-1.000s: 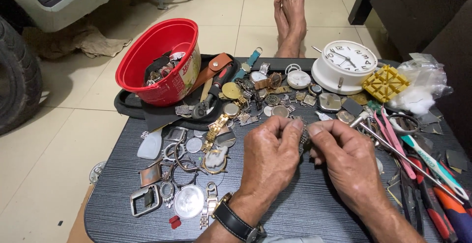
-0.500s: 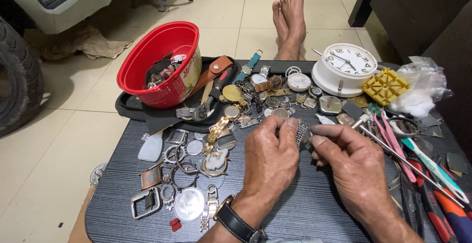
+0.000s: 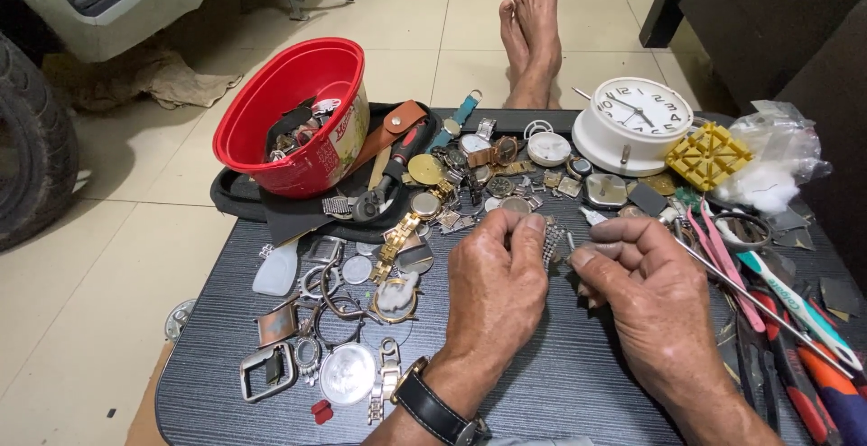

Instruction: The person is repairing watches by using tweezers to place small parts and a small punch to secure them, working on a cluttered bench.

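Observation:
Over the middle of a dark striped tabletop, my left hand pinches a short metal watch bracelet between thumb and fingers. A black-strapped wristwatch sits on that wrist. My right hand is right beside it, fingers curled, pressing a thin metal tool against the bracelet's edge. Loose watch cases, bezels and straps lie scattered to the left of my hands.
A red plastic bowl of watch parts stands on a black tray at the back left. A white round clock, a yellow plastic holder and a clear bag are at the back right. Tweezers, a toothbrush and screwdrivers line the right edge. Bare feet rest beyond the table.
Both hands stay close together over the bracelet; the fingers have shifted slightly and the bracelet now shows more clearly between them.

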